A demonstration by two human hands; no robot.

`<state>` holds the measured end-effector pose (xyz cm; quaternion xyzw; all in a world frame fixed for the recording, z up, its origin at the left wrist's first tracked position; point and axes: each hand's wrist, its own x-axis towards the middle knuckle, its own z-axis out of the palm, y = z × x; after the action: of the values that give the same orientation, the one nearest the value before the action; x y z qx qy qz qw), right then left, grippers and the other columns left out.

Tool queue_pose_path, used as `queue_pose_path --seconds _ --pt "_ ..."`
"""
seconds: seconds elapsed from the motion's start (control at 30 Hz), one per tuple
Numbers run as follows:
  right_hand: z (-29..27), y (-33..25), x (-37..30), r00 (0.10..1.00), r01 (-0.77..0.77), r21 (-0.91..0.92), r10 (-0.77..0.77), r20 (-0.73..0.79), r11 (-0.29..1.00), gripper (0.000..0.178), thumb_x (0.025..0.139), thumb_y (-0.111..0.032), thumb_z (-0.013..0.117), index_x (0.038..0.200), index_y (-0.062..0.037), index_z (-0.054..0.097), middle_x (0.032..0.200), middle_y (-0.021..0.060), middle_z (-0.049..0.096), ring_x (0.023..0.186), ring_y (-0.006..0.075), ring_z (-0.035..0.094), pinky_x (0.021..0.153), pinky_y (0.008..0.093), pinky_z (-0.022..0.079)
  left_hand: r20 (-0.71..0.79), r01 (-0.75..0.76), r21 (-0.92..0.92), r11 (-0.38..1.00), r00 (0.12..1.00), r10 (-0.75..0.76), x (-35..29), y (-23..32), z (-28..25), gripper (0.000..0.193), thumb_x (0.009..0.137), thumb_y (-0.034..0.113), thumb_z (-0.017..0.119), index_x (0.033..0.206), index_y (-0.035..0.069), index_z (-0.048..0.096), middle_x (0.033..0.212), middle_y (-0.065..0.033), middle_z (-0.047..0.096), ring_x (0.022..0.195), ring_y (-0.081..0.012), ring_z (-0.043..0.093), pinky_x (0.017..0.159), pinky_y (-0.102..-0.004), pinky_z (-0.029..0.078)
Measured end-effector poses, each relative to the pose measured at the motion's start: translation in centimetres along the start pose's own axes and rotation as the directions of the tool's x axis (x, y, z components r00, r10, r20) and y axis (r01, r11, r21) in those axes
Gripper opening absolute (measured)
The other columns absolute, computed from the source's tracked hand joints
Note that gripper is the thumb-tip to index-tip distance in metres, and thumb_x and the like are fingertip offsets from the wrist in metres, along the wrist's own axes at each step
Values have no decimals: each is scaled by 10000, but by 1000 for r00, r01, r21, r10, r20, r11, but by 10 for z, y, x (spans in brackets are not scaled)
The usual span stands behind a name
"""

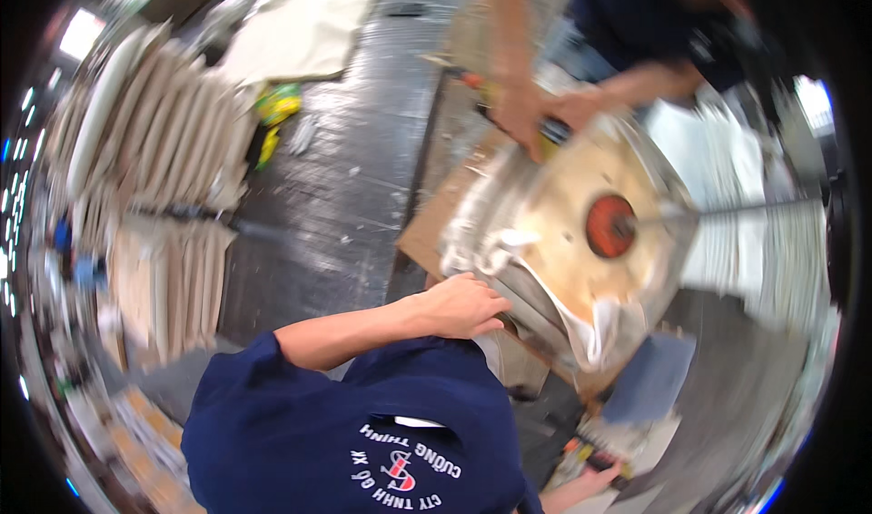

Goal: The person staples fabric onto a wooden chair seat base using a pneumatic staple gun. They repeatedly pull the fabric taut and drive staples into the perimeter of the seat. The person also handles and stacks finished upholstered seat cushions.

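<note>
A padded panel (581, 214) with pale fabric folded over its edges lies on a brown board in front of me. A round red disc (610, 227) on a metal rod sits on its tan face. My left hand (459, 305) is at the panel's near left corner, its fingers curled by the fabric edge (531, 287); what they hold is hidden. Low on the right, my right hand (599, 479) is closed on a dark tool with orange and yellow parts, apparently a staple gun (595, 458), apart from the panel.
Across from me, another person's hands (540, 114) work at the panel's far edge with a yellow-and-black tool (554, 131). Stacks of beige padded pieces (163, 123) stand left, white sheets (727, 205) right. Yellow-green packaging (275, 105) lies on the dark surface. A blue-grey piece (649, 378) sits near my right hand.
</note>
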<state>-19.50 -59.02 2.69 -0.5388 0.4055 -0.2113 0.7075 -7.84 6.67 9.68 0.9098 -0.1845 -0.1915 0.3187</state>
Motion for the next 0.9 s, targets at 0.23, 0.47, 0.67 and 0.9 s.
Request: queue_pose_path --seconds 0.23,0.47,0.67,0.9 --pt "103 79 -62 948 169 -698 80 309 696 312 971 -343 771 1011 -39 711 856 67 678 727 203 645 707 420 554 -510 377 -578 724 525 -681 -101 -125 34 308 1039 383 624 1013 116 774 894 -182 760 845 -396 746 759 -498 592" --pt "141 127 -162 740 535 -808 324 590 249 319 923 -199 816 1140 13 718 886 84 721 804 183 679 764 374 572 -546 670 -631 392 -25 -837 -216 -434 84 229 976 271 694 1128 107 743 1050 -162 764 1008 -365 742 889 -503 591" --pt "135 122 -215 682 637 -755 342 646 157 351 884 -104 836 1189 22 718 911 101 744 869 155 692 818 342 577 -602 857 -454 245 -92 -793 -207 -559 7 513 950 332 653 1442 190 673 1436 -142 671 1343 -379 607 1086 -524 524" --pt "140 103 -234 778 513 -843 328 536 162 358 882 -164 800 1222 -62 748 899 105 765 827 170 702 791 367 557 -397 877 -475 77 -135 -908 -222 -632 -5 401 907 415 747 1200 140 729 1230 -123 772 1158 -365 730 960 -532 553"
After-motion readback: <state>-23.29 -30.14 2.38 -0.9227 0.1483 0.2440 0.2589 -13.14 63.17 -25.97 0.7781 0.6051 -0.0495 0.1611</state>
